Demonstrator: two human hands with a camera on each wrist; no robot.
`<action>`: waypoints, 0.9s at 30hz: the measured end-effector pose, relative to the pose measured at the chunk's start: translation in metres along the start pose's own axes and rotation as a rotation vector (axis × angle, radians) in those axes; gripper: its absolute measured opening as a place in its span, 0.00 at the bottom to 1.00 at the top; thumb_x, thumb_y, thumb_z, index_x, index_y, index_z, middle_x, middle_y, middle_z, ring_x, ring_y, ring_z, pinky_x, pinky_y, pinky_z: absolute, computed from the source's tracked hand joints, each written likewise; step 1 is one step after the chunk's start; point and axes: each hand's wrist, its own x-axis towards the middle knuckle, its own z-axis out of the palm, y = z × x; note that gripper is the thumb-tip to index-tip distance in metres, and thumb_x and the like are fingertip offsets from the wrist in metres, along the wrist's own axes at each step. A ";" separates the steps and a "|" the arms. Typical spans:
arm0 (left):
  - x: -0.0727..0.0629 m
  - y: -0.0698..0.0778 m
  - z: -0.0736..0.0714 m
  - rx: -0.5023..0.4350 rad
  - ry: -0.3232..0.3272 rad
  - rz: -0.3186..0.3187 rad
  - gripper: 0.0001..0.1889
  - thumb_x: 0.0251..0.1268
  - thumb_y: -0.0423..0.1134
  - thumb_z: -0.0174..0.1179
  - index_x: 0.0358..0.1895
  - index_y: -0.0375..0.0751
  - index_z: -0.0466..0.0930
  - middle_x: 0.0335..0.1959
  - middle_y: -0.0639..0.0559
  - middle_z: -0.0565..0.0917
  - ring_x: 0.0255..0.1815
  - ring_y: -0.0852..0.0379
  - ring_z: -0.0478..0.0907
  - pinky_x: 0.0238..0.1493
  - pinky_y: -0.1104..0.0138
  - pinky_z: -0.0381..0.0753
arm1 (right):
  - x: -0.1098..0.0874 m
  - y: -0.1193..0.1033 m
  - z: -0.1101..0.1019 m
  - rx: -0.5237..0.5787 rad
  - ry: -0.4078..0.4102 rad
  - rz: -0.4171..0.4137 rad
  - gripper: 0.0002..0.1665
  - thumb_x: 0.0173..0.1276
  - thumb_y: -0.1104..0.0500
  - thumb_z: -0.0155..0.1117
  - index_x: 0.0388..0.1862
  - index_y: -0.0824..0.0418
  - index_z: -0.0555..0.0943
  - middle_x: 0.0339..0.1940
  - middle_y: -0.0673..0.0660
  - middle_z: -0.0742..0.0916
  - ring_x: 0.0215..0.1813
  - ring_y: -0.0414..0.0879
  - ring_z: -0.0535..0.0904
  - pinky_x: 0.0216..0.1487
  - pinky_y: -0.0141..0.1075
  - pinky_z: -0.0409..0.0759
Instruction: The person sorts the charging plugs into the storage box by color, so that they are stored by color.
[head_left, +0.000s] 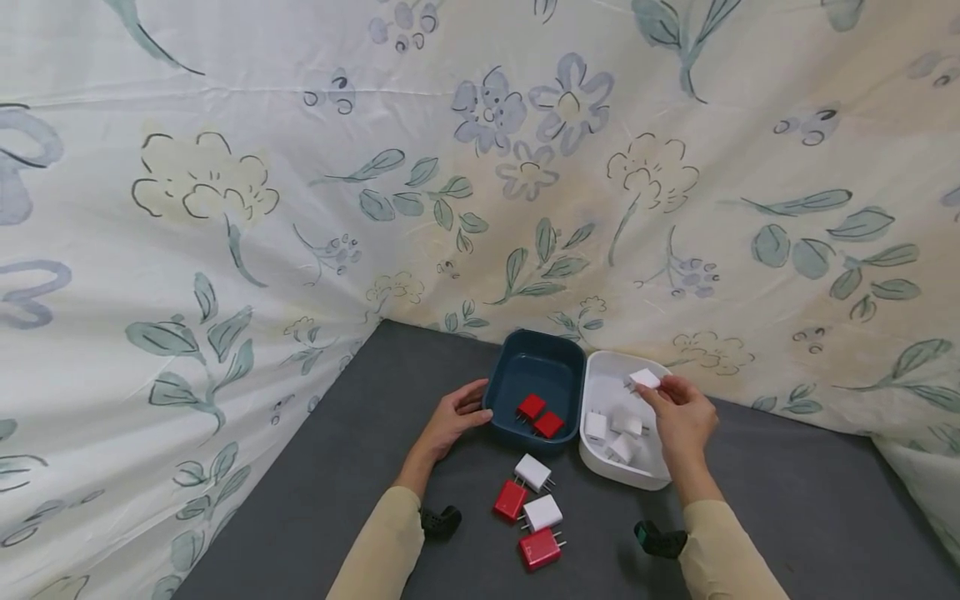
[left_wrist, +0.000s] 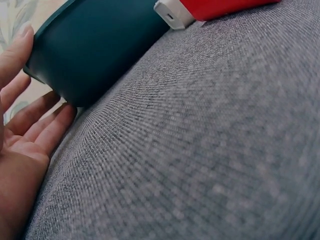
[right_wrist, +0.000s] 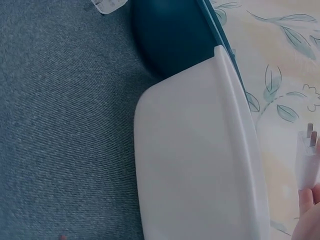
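Note:
My right hand [head_left: 684, 417] pinches a white plug charger [head_left: 643, 380] between thumb and fingers, over the far right part of a white bin [head_left: 626, 478]. In the right wrist view the prongs of that charger [right_wrist: 306, 165] point up, past the bin's rim. Several white chargers [head_left: 596, 426] lie inside this bin. With extended fingers, my left hand [head_left: 450, 423] touches the left side of a dark blue bin [head_left: 536, 362]; the thumb is up at its rim in the left wrist view. Two red chargers [head_left: 532, 407] lie inside the blue bin.
Both bins stand side by side on a dark grey cloth-covered table [head_left: 315, 500], near a flower-printed curtain [head_left: 420, 208]. In front of the blue bin, two white chargers [head_left: 533, 472] and two red chargers [head_left: 540, 548] lie in a loose row. Dark wrist cameras [head_left: 441, 523] sit on both wrists.

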 end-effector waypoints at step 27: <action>0.003 -0.012 0.000 -0.002 0.023 0.027 0.31 0.64 0.40 0.65 0.70 0.52 0.68 0.69 0.43 0.73 0.67 0.44 0.72 0.61 0.57 0.78 | -0.004 0.009 0.006 -0.072 -0.017 -0.056 0.33 0.54 0.45 0.76 0.57 0.57 0.80 0.54 0.56 0.84 0.48 0.38 0.80 0.44 0.19 0.78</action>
